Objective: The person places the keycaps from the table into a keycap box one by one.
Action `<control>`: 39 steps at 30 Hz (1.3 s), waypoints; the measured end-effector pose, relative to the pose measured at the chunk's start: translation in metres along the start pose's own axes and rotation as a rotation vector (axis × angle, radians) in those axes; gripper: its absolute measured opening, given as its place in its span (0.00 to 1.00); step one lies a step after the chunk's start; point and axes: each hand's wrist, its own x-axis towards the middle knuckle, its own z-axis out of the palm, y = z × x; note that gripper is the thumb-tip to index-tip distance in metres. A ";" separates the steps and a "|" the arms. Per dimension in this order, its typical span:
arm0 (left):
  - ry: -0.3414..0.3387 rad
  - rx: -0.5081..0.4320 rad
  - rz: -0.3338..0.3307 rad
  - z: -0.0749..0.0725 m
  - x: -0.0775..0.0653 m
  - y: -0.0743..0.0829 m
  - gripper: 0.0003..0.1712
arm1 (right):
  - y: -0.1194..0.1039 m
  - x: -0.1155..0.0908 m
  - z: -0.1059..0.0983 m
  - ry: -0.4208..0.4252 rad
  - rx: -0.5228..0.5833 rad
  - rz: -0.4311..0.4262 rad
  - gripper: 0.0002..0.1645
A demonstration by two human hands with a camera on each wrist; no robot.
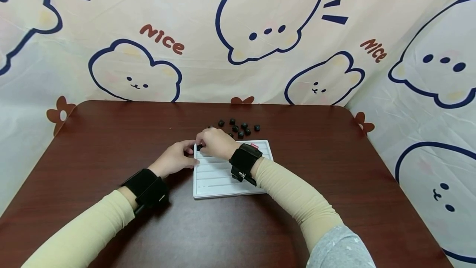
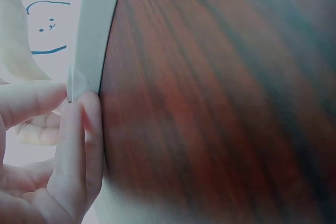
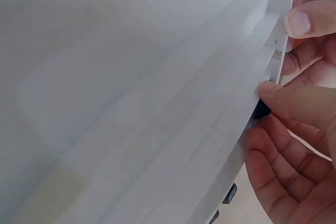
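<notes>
A white ridged tray (image 1: 212,181) lies on the table, its long grooves running from side to side. My left hand (image 1: 174,158) holds the tray's left edge, the thumb on the rim in the right wrist view. At the far left corner my right hand (image 1: 217,142) pinches a small black cube (image 3: 262,109) between thumb and fingers, at the end of a groove. Fingers hide most of that cube. The right forearm covers part of the tray's right side.
Several loose black cubes (image 1: 244,125) lie scattered on the brown table (image 1: 320,152) just beyond the tray. A small red label (image 1: 254,146) shows at the tray's far right. Behind the table hangs a printed white cloth (image 1: 201,77).
</notes>
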 end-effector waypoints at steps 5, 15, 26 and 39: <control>-0.008 -0.014 0.019 -0.001 -0.002 0.001 0.39 | 0.003 -0.001 -0.003 0.005 0.023 -0.003 0.12; 0.000 -0.026 0.003 -0.001 0.001 -0.005 0.39 | 0.008 -0.002 -0.012 0.025 0.024 -0.019 0.10; 0.002 -0.017 0.001 -0.001 0.003 -0.005 0.40 | 0.035 -0.015 -0.028 0.105 0.041 -0.082 0.19; 0.011 -0.024 -0.010 0.001 0.003 -0.003 0.39 | 0.104 -0.062 -0.041 0.119 0.118 -0.057 0.26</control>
